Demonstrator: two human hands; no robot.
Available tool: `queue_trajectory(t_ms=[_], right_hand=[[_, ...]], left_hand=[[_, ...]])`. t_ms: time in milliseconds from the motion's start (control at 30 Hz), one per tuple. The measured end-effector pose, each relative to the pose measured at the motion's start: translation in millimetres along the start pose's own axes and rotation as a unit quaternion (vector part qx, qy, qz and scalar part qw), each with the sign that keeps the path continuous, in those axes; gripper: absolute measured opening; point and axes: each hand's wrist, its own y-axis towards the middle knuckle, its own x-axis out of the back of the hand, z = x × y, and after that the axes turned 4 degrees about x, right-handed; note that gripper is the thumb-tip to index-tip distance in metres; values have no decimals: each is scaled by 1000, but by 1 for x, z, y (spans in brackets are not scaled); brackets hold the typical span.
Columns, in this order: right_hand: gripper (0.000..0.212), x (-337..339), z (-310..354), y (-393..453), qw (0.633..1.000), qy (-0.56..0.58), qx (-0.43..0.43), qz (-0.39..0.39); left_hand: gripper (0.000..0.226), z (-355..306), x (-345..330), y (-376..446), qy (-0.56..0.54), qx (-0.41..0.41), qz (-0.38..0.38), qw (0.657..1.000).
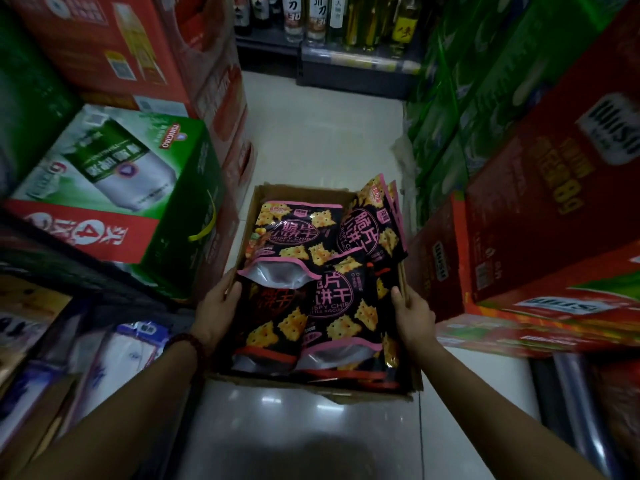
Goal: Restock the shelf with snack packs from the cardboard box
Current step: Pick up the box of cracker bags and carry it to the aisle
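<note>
At lower centre of the frame, the cardboard box (301,388) sat on a glossy tiled floor (311,431), its brown rim soft and dented. Left hand (216,311) clasped the box's left wall; right hand (414,313) clasped the right wall. A dark bead bracelet (188,342) circled the left wrist. Inside lay snack packs (294,233), shiny black film pouches printed with yellow crackers, overlapping. Farther up, printed cartons (114,174) flanked the aisle; glass bottles (322,15) stood at top.
</note>
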Motion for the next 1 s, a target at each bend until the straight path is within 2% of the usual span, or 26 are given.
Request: queue_trajectory(t_ms=[133,367,567,800,933,1000], right_hand=[[39,40,49,-31,1000,0,-7,10],[39,129,146,-83,1000,-4,-5,7],[40,209,232,-131,1000,10,-4,-4],[38,302,326,-194,999,27,11,-16],[39,355,367,-228,999,34,6,-26],[39,382,386,-247,999,33,9,-39]], left_hand=[[39,-48,29,-41,-31,19,7,999],[43,-155,83,-115,-24,36,4,999],[44,-261,127,-177,5,12,-4,1000],[50,-380,182,-248,-1,-7,20,1000],[55,-434,206,-287,6,-28,21,999],[50,-459,212,-307,-3,-36,27,999]])
